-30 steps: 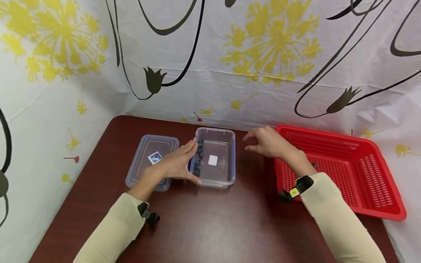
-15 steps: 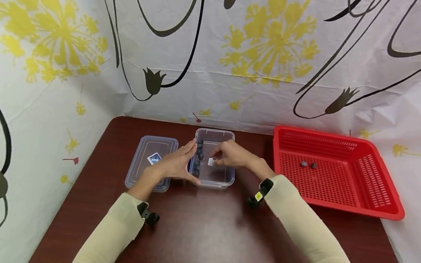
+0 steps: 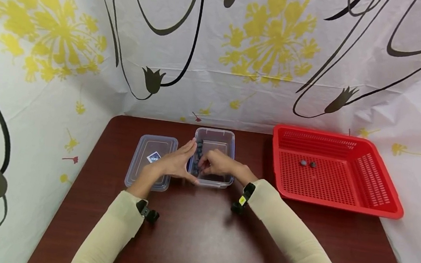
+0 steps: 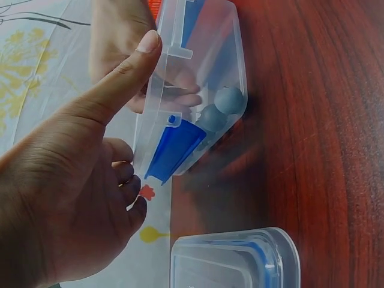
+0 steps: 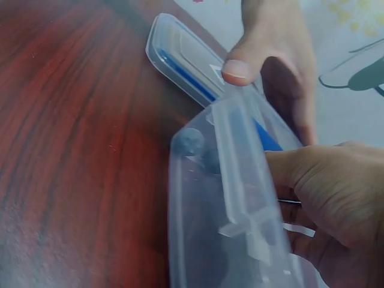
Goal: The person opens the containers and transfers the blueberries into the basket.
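My left hand [image 3: 175, 161] braces the left side of a clear plastic container [image 3: 224, 179], its thumb at the near corner and its fingers spread along the wall. In the left wrist view, that thumb lies on the container's rim. Along the container's left wall lies a row of round, dark blue-grey fruits that look like blueberries [image 3: 199, 145]. My right hand [image 3: 219, 163] reaches inside, fingers bent down at the row. In the left wrist view, two blueberries [image 4: 228, 100] show through the wall below its fingers. Whether those fingers pinch a blueberry is hidden.
Left of the container lies its clear lid [image 3: 138, 171], partly under my left hand. A red plastic basket [image 3: 328, 198] stands to the right, with two blueberries [image 3: 303, 162] on its perforated floor. A patterned sheet [image 3: 211, 61] hangs behind the brown table [image 3: 197, 235].
My right hand has moved left from beside the red basket, over the container's rim and down to the blueberry row. My left hand has stayed at the container's left side.
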Available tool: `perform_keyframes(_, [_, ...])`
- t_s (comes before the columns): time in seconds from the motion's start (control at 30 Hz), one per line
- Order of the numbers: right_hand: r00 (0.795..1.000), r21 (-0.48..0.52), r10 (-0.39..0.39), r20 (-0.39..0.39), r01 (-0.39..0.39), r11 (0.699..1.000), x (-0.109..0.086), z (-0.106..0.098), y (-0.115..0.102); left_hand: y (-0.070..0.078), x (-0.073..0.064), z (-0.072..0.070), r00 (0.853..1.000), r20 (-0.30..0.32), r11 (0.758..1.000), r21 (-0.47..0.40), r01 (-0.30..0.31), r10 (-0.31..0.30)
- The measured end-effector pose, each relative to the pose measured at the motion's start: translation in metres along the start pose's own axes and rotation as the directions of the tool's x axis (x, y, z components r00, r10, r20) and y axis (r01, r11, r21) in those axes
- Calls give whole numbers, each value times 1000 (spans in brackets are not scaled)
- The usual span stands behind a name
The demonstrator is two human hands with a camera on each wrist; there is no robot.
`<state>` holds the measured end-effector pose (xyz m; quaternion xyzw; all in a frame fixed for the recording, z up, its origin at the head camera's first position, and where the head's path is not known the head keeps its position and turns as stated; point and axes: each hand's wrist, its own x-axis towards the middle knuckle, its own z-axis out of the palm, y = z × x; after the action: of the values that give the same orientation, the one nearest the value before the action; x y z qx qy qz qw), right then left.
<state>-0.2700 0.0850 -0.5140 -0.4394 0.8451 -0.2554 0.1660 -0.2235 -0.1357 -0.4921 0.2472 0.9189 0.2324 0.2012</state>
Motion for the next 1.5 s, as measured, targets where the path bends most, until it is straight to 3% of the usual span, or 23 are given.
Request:
perform_keyframes(0.43, [999,-5,48,-21,-48,999,7,20,3,-1,-1,-3,999,19,999,-20,-32,32])
perform_keyframes(0.73, [998,-31,55,-42,-56,998,6,20,0,-1,0,-3,999,28,1000,3,-20,20])
perform_keyframes(1.13, [995,-25,30,-96,-33,999,-10,-10,-7,-4,-1,0,1000,20,1000,-26,-12,13])
perform_keyframes(1.5, [986,-87,-11,-166,-4,996,-45,-57,-8,-4,0,0,1000,25,999,-38,-8,9])
